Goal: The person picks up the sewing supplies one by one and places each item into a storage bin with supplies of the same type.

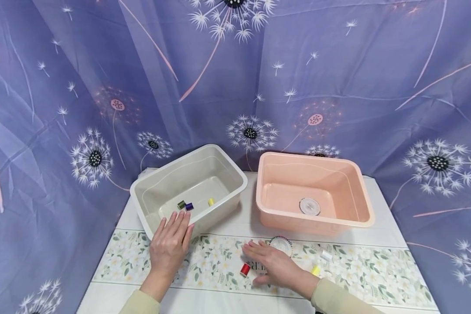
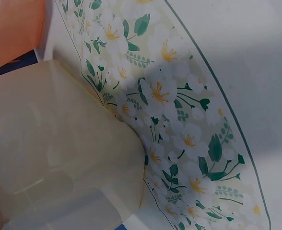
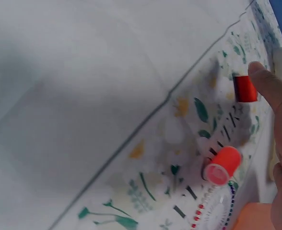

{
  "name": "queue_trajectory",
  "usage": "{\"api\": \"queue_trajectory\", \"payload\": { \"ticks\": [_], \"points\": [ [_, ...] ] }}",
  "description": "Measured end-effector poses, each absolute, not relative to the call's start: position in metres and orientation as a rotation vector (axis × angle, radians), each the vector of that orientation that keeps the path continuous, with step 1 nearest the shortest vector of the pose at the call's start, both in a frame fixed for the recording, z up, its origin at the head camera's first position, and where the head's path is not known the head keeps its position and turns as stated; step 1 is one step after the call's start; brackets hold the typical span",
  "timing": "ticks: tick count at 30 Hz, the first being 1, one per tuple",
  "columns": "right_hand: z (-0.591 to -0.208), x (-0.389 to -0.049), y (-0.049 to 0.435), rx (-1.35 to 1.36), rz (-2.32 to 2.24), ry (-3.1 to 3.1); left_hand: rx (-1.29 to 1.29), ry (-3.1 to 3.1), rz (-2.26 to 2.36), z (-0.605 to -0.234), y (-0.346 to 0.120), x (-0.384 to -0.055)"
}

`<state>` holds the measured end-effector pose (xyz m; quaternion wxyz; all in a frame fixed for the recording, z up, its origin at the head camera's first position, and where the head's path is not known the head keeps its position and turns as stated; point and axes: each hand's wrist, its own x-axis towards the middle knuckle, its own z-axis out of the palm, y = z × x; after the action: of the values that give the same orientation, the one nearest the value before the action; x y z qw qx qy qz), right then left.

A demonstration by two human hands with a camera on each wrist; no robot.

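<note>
My left hand (image 1: 168, 246) lies with straight fingers across the near side of the grey bin (image 1: 227, 198). Inside that bin are a green thread spool (image 1: 181, 204), a purple one (image 1: 189, 206) and a yellow one (image 1: 211, 202). My right hand (image 1: 275, 265) hovers low over the floral strip, fingers extended and holding nothing. Beside its fingers is a red thread spool (image 1: 245, 269). The right wrist view shows the thumb (image 3: 258, 69) overlapping this red spool (image 3: 245, 88), and an orange-red spool (image 3: 222, 165) near the hand. A pin wheel (image 1: 281, 245) lies just beyond the hand, partly covered.
A peach bin (image 1: 314, 224) stands at the back right with another pin wheel (image 1: 309, 206) inside. Right of my right hand lie a white spool (image 1: 326, 255) and a yellow spool (image 1: 315, 270). A purple dandelion curtain (image 1: 220, 117) surrounds the table's back and sides.
</note>
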<state>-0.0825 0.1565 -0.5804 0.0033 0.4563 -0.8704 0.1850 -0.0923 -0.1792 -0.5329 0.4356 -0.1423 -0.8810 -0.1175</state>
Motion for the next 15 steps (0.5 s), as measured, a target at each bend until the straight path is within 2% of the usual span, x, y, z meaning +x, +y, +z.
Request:
{"api": "queue_trajectory", "payload": {
  "ticks": [15],
  "points": [
    [-0.603, -0.076, 0.163, 1.496, 0.525, -2.698, -0.361, -2.209, -0.286, -0.532, -0.178, -0.091]
  ]
}}
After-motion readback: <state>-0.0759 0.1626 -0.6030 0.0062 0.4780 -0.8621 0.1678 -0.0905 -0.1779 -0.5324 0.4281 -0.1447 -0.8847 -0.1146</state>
